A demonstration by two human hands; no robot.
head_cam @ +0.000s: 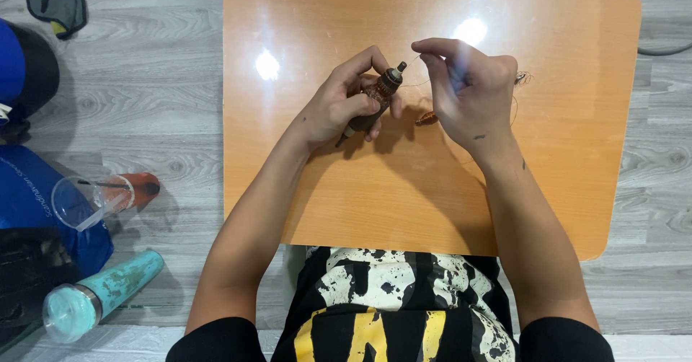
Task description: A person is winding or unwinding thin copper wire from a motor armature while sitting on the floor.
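Observation:
My left hand (344, 102) grips a small brown motor rotor (380, 94) wound with copper wire, its shaft tip pointing up and right. My right hand (467, 84) pinches a thin copper wire (412, 62) that runs from the rotor's top end to my fingertips. Both hands hover over the middle of an orange wooden table (404, 189). A small copper coil piece (426, 118) lies on the table under my right hand. A loose tangle of wire (522, 78) shows just right of that hand.
On the grey floor to the left lie a teal bottle (97, 297), a clear plastic cup (86, 200), a blue bag (36, 196) and dark items. A cable (663, 48) runs at the upper right.

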